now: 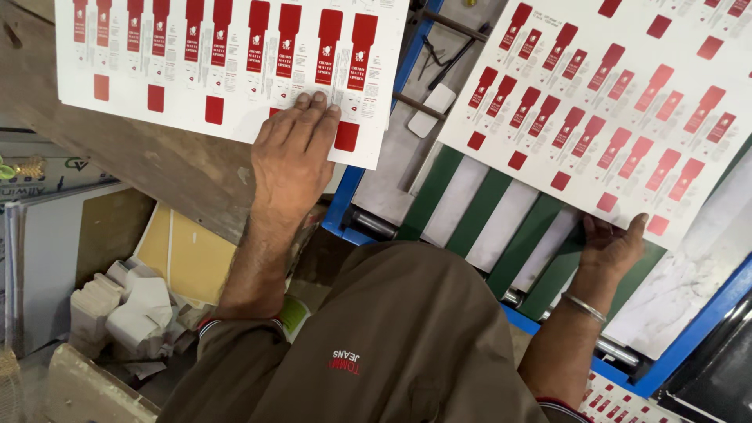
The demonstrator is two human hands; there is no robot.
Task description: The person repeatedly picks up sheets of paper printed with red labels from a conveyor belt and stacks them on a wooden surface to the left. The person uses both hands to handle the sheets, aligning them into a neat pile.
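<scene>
The left hand [291,149] lies flat, fingers together and stretched out, pressing the lower edge of a printed sheet [227,63] in the upper left of the frame. That sheet, white with rows of red label shapes, rests on a worn wooden tabletop [157,164] and overhangs its right edge.

The right hand [615,243], at the lower right, curls loosely around the lower corner of a second sheet [611,94] of the same print, fingers under the edge and thumb up beside it. This sheet lies tilted across a machine bed with green and white belts [486,211] inside a blue frame [345,204].

The work looks like feeding sheets one at a time: one is being squared on the belts while the other is held ready. The next move would call for a steady, level push so the sheet lies straight on the belts.

Scrap card [125,305] lies piled at the lower left.
</scene>
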